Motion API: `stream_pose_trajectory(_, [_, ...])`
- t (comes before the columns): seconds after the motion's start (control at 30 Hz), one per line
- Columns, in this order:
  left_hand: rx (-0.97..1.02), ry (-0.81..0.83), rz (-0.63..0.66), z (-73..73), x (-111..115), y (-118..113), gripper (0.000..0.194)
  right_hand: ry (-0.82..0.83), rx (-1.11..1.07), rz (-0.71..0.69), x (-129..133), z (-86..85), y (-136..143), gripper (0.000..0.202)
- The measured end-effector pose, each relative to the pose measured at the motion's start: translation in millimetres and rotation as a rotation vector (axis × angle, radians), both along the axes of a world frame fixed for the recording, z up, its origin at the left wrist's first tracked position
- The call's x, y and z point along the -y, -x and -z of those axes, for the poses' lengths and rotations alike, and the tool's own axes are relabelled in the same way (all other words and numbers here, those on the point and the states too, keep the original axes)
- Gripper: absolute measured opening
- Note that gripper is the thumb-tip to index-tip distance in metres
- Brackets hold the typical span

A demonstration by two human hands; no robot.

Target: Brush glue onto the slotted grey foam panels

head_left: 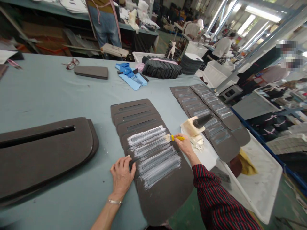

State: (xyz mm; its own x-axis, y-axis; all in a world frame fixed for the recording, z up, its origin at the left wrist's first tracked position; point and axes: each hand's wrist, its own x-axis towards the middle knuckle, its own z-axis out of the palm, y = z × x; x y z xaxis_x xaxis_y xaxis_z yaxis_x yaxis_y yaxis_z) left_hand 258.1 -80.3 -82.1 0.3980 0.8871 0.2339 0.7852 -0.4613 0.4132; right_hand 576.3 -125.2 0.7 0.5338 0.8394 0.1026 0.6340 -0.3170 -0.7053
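Observation:
My right hand (184, 143) is closed round a small paintbrush (172, 137) with a yellow handle. Its pale bristles touch a dark grey foam panel (165, 191), near the right end of a white smeared band. Several such panels overlap in a fanned stack, with long slots showing; white glue-like streaks cover the nearer slots. My left hand (123, 174) lies at the stack's left edge, thumb apart from the fingers, fingertips touching the panel edge. Right of the brush, a cream-coated container (192, 126) with a dark, tilted cylindrical piece stands on a white sheet (209, 156).
More streaked panels (224, 143) overlap along the table's right side. A thick slotted foam stack (48, 150) occupies the left. Farther back are a foam block (91, 72), eyeglasses (72, 64), blue cloth strips (130, 78) and a tied dark bundle (161, 67). A white tray (266, 182) is at right.

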Motion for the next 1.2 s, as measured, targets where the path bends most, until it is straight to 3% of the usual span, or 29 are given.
stream_pose_trajectory(0.17, [0.010,0.011,-0.006,-1.1,0.6,0.0,0.025,-0.001,-0.008,0.007,1.5,0.7,4.5,0.021])
stream_pose_trajectory(0.27, [0.001,0.035,-0.008,-4.5,1.3,0.1,0.024,-0.037,0.006,0.044,0.6,-4.0,28.6,0.017])
stream_pose_trajectory(0.43, [-0.002,0.057,-0.006,-8.4,1.8,0.1,0.023,-0.027,-0.224,-0.293,-2.7,-5.0,109.6,0.012])
stream_pose_trajectory(0.5, [0.004,0.059,-0.003,-8.7,1.8,0.3,0.022,-0.022,-0.259,-0.365,-4.5,-2.0,129.6,0.012])
stream_pose_trajectory(0.67, [0.015,0.054,-0.004,-9.7,1.9,0.6,0.022,-0.033,-0.162,-0.298,-8.0,-2.5,136.3,0.012])
stream_pose_trajectory(0.8, [0.009,0.043,0.006,-10.4,2.2,0.8,0.021,-0.039,-0.152,-0.416,-5.6,-5.5,140.9,0.011])
stream_pose_trajectory(0.9, [0.017,0.027,0.003,-8.2,2.4,0.5,0.022,0.000,-0.162,-0.383,-1.0,-2.5,120.6,0.011])
stream_pose_trajectory(1.1, [0.039,-0.001,-0.005,-1.6,2.2,-1.4,0.024,0.041,-0.076,-0.066,15.0,-3.4,11.1,0.015])
stream_pose_trajectory(1.2, [0.026,-0.014,-0.005,-2.2,2.7,-1.9,0.023,0.065,0.018,0.019,16.4,-9.5,-14.1,0.015])
